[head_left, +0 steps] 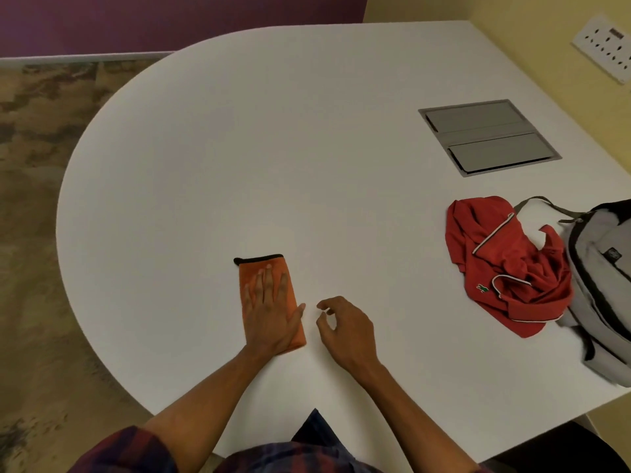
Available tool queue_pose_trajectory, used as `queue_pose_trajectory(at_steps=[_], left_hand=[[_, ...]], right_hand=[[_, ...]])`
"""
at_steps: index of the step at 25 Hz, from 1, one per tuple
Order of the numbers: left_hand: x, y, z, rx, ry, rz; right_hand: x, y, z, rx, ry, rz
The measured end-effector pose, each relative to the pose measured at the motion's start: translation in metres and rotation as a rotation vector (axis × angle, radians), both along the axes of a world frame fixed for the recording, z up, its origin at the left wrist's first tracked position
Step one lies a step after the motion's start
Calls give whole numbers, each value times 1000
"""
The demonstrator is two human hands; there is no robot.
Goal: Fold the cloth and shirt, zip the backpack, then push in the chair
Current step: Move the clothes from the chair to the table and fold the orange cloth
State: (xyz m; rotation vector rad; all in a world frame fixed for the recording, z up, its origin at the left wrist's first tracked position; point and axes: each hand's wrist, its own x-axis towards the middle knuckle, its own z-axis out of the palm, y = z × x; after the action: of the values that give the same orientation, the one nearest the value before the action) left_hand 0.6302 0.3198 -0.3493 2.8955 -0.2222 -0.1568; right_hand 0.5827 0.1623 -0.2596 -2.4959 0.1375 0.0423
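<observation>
An orange cloth (254, 269) with a black top edge lies folded into a narrow strip on the white table (307, 148). My left hand (271, 310) presses flat on it, fingers straight. Just right of the cloth, my right hand (345, 327) hovers over the table with fingers loosely curled, holding nothing. A crumpled red polo shirt (512, 268) lies at the right. A grey backpack (604, 285) with black trim lies against the shirt at the table's right edge, partly cut off by the frame.
A grey hatch panel (488, 136) is set into the table at the back right. A white socket plate (606, 46) sits on the yellow wall. Patterned carpet (34, 199) lies left of the table. A dark shape (563, 448), possibly a chair, shows at bottom right.
</observation>
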Motion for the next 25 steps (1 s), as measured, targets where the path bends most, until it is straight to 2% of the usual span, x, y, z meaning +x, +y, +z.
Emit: queue_pose_trajectory(at_steps=[17, 25], left_hand=[[231, 97, -12, 16, -113, 38], [287, 122, -10, 27, -120, 53]], right_hand=[[92, 30, -24, 18, 51, 156], [170, 54, -24, -42, -9, 289]])
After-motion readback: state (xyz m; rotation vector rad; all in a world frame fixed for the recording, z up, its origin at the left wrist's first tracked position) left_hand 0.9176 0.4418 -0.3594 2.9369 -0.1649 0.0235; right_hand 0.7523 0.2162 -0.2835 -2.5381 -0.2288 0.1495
